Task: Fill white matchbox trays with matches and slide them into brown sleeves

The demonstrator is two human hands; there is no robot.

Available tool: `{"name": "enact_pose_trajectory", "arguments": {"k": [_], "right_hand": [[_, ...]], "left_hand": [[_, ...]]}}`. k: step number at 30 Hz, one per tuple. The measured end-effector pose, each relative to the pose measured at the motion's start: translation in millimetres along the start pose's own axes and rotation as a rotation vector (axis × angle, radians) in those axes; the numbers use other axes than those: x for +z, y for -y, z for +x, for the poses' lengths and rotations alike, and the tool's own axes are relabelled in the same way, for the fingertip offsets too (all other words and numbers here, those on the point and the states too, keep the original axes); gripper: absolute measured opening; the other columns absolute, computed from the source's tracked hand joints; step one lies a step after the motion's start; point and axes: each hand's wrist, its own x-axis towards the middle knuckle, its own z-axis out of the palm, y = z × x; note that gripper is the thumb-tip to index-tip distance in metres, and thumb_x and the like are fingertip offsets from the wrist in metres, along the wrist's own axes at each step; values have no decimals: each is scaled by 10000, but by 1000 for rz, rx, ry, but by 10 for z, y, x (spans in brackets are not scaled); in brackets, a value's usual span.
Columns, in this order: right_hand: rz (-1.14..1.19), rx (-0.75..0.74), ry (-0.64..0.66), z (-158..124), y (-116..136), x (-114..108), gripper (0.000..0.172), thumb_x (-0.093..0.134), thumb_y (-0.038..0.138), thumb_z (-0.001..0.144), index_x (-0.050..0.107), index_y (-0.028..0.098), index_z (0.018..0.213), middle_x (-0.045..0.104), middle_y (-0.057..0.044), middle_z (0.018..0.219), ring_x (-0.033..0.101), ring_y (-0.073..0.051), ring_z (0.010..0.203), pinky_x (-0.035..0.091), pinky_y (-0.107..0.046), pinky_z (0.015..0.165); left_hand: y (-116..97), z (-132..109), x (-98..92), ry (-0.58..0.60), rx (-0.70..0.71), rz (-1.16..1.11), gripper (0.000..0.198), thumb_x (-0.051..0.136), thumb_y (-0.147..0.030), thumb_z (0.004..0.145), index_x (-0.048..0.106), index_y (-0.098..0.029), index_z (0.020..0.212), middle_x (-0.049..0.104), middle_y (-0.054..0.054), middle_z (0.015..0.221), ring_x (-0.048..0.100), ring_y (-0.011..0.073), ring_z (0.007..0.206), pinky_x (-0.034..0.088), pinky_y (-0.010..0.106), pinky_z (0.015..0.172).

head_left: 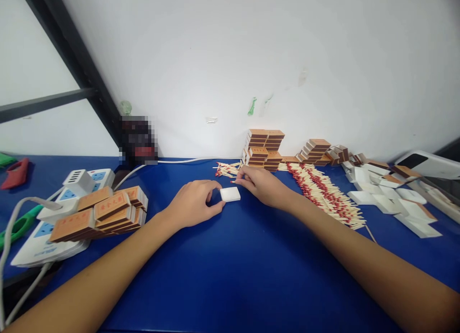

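A small white matchbox tray (230, 194) lies on the blue table in front of me. My left hand (197, 202) has its thumb and index finger at the tray's left end, steadying it. Just beyond the tray's right side, my right hand (260, 183) pinches a match (233, 181), whose red head points left. Behind that hand is a loose, crossed pile of matches (226, 169). A broad band of many matches (323, 194) with red heads stretches out to the right of it.
Stacked matchboxes (266, 146) stand against the wall, with a smaller stack (314, 151) beside them. White trays (391, 194) are scattered at the right near a white device (431, 164). At left, matchboxes (108, 211) rest by a power strip (53, 244) with cables.
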Motion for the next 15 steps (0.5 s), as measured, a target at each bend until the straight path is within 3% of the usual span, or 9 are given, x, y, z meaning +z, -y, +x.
{"name": "enact_pose_trajectory", "arguments": {"k": [7, 11, 15], "right_hand": [[43, -72, 124, -255, 199, 28, 126, 555, 259, 1043, 647, 218, 967, 723, -39, 951, 609, -167, 793, 370, -280, 695], [102, -71, 159, -213, 97, 5, 152, 559, 264, 1022, 664, 221, 922, 618, 14, 746, 517, -144, 657, 332, -275, 619], [134, -18, 54, -95, -49, -23, 164, 600, 327, 997, 662, 224, 885, 473, 59, 621, 421, -136, 585, 293, -278, 586]], "left_hand": [[-95, -37, 118, -21, -1, -75, 215, 672, -343, 886, 728, -213, 1048, 584, -37, 712, 539, 144, 650, 334, 289, 602], [-93, -25, 133, -20, -26, -101, 243, 688, -340, 870, 737, -226, 1079, 592, -41, 706, 544, 141, 639, 337, 286, 598], [-84, -14, 150, -26, -18, -96, 260, 703, -336, 863, 740, -222, 1094, 608, -41, 712, 559, 143, 650, 351, 289, 612]]}}
